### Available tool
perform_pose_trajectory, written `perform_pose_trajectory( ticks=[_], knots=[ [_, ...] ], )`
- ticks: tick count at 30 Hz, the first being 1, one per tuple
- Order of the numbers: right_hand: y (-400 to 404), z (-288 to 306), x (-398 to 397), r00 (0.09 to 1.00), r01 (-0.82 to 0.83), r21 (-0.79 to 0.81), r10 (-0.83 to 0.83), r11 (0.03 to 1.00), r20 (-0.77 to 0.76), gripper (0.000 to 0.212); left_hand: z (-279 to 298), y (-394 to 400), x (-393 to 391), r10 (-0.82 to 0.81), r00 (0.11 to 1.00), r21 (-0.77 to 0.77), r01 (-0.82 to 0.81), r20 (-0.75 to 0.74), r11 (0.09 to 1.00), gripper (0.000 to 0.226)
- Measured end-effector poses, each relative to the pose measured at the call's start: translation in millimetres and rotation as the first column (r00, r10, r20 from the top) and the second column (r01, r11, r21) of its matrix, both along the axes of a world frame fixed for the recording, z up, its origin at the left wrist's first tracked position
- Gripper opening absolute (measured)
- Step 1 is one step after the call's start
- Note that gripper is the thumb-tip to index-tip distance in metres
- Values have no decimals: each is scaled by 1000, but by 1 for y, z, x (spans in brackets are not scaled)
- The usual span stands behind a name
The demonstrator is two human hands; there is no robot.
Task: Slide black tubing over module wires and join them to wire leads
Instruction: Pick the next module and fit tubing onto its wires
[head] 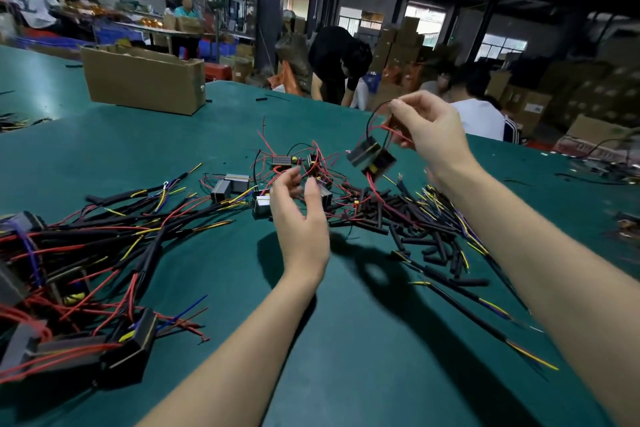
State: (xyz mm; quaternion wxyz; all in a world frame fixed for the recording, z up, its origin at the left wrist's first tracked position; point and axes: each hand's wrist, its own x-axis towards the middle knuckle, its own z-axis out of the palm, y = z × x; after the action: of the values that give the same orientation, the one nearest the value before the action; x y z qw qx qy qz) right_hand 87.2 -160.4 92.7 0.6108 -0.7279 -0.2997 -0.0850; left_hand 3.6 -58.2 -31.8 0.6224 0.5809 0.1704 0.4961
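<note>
The right hand (427, 135) is raised above the green table (346, 340), pinching the black and red wires of a small black module (372, 158) that dangles below its fingers. The left hand (299, 218) hovers with fingers loosely spread, holding nothing, over the tangle of modules (298, 166) mid-table. Cut black tubing pieces (408, 218) lie just beside them, toward the right edge.

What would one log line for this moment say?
right hand: holds module by wires, lifted | left hand: open over module pile | tubing: on table
</note>
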Motion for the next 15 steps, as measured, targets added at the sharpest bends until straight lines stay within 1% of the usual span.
perform_pose_trajectory(
  ticks=[2, 3, 4, 5, 7, 9, 11, 15],
  knots=[
    [-15, -7, -16, 977, -143, 88, 155, 986, -145, 11, 14, -3, -8, 19, 998, 157, -29, 60, 987, 24],
    [-22, -12, -24, 952, -201, 122, 223, 972, -208, 9, 23, -5, -12, -18, 997, 205, 1, 81, 979, 25],
    [-29, -19, -31, 925, -243, 154, 276, 958, -261, 6, 32, -8, -15, -96, 992, 231, 75, 83, 970, 25],
    [-35, -27, -38, 894, -278, 190, 326, 942, -307, 4, 40, -11, -17, -201, 978, 246, 182, 56, 952, 25],
    [-47, -43, -46, 830, -330, 256, 409, 909, -379, 7, 49, -18, -19, -403, 910, 287, 413, -94, 864, 22],
    [-57, -59, -51, 796, -333, 288, 431, 898, -424, 14, 48, -24, -19, -519, 822, 279, 568, -235, 774, 22],
    [-66, -74, -52, 784, -302, 304, 417, 904, -460, 17, 42, -26, -19, -553, 781, 248, 620, -290, 745, 18],
    [-76, -98, -50, 762, -250, 337, 399, 908, -510, 14, 33, -29, -17, -480, 792, 289, 593, -376, 751, 14]
  ],
)
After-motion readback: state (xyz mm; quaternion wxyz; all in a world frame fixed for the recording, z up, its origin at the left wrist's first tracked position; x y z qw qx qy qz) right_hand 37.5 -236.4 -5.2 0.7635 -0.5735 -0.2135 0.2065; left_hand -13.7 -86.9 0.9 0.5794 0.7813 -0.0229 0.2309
